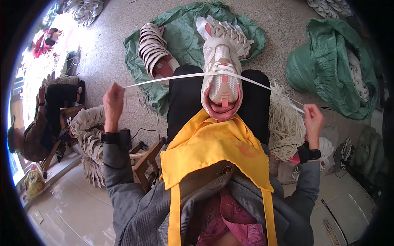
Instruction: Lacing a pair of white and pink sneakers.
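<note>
Head view, sweeping left to right: far left a seated person [39, 123] works by a heap of finished shoes [88, 139] beside a wooden chair [143, 160]. Now the left hand [113, 102] is up and out, grip pinched closed on one end of the white shoelace [164, 80], drawn taut. The lace runs across the upper eyelets of the white and pink shoe [221, 69], which stands sole-down on the person's lap just above the yellow apron [209, 143]. Behind it, more shoes lie on a green sack [184, 33] spread on the floor. On to the right hand [314, 119], closed tight on the other lace end, pulled out past a bundle of loose laces [285, 123]. A stuffed green bag [328, 57] sits beyond. This looks like the lacing step, the ends being evened out. Next move probably calls for keeping both ends level, then crossing them into the next eyelets.
</note>
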A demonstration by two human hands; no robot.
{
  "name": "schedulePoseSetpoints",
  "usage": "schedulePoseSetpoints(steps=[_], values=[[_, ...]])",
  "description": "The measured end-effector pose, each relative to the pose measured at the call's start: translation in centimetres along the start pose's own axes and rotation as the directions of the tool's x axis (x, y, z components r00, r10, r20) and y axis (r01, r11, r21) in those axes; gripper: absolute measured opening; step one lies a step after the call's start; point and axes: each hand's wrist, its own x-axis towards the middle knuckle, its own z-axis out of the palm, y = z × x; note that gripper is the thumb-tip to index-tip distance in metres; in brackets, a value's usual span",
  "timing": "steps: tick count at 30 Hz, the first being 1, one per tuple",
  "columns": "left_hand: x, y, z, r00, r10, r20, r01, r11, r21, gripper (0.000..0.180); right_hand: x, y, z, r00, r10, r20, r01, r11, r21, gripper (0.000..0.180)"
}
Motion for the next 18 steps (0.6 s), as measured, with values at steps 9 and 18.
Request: schedulePoseSetpoints(steps=[9,18], values=[[-0.4,-13.8,-5.1,0.987,-0.155,-0.045,0.155,0.988,-0.008,0.019,1.3,11.3,-5.6,0.974,0.226,-0.013,-0.224,0.97,0.093,0.008],[-0.3,-16.0,-7.7,0.983,-0.171,-0.064,0.175,0.983,0.062,0.021,2.6,15.9,-8.7,0.984,0.165,-0.061,-0.159,0.983,0.089,0.012]])
